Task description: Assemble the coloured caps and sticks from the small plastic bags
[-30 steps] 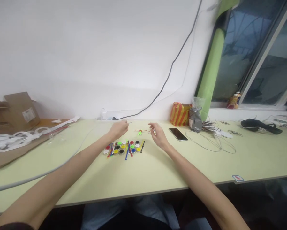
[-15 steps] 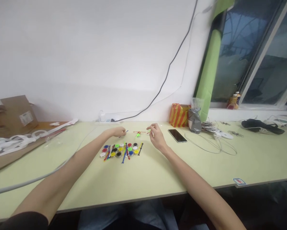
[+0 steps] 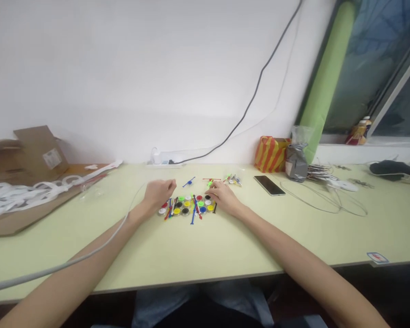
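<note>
My left hand (image 3: 159,193) is closed at the left end of a group of small coloured discs (image 3: 177,211); its fingertips are turned away, so anything in them is hidden. My right hand (image 3: 222,197) reaches over the group's right end with loosely bent fingers apart, near a black disc (image 3: 208,197). Thin coloured arrow-shaped sticks (image 3: 197,208) lie across the discs. Behind them, a blue arrow stick with a blue disc (image 3: 189,182) rests between my hands. Beyond my right fingers lies a red stick (image 3: 212,179) with a bright green piece (image 3: 210,184).
A small cluster of coloured pieces (image 3: 232,180) sits behind my right hand. Further right are a phone (image 3: 269,185), a striped bag (image 3: 272,155), a grey pouch (image 3: 296,163) and loose cable. Cardboard (image 3: 37,150) and white strips stand left. A pale cable (image 3: 88,254) crosses my left forearm.
My left hand has left the blue stick and drawn back toward the discs. My right hand has come nearer the discs, uncovering the cluster behind it. The view has shifted left.
</note>
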Demonstrator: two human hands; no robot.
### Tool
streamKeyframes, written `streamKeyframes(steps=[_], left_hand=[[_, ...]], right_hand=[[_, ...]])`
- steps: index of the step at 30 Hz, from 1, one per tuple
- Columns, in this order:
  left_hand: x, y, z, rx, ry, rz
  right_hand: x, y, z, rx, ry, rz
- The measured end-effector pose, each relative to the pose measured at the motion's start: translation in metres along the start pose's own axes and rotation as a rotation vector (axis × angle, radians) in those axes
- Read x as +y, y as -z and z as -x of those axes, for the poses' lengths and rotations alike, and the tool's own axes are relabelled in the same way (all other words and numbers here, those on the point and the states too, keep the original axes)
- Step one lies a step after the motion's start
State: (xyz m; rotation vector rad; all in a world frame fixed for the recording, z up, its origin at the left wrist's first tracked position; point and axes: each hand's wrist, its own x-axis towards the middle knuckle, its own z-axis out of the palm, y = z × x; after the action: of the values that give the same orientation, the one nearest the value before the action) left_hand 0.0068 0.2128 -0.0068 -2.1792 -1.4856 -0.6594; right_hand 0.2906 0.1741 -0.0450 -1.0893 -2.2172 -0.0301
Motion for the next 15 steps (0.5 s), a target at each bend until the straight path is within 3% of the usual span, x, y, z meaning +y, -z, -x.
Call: streamKeyframes(steps=[3, 6, 10, 12, 15], left_hand=[[0.018, 0.002, -0.001, 0.02, -0.103, 0.038], [0.038, 0.016, 0.005, 0.134, -0.227, 0.146], [0.058, 0.031, 0.013, 0.228, -0.368, 0.321], [0.064, 0.031, 0.016, 0.216, -0.39, 0.393], [0.072, 0.021, 0.021, 0.185, -0.376, 0.473]], right_hand=[[0.006, -0.004, -0.006, -0.022, -0.032, 0.034], [0.01, 0.0, -0.009, 0.003, -0.047, 0.049], [0.003, 0.017, -0.009, 0.218, -0.1, -0.036], [-0.011, 0.025, -0.008, 0.34, -0.123, -0.182], [-0.037, 0.031, -0.005, 0.407, -0.129, -0.41]])
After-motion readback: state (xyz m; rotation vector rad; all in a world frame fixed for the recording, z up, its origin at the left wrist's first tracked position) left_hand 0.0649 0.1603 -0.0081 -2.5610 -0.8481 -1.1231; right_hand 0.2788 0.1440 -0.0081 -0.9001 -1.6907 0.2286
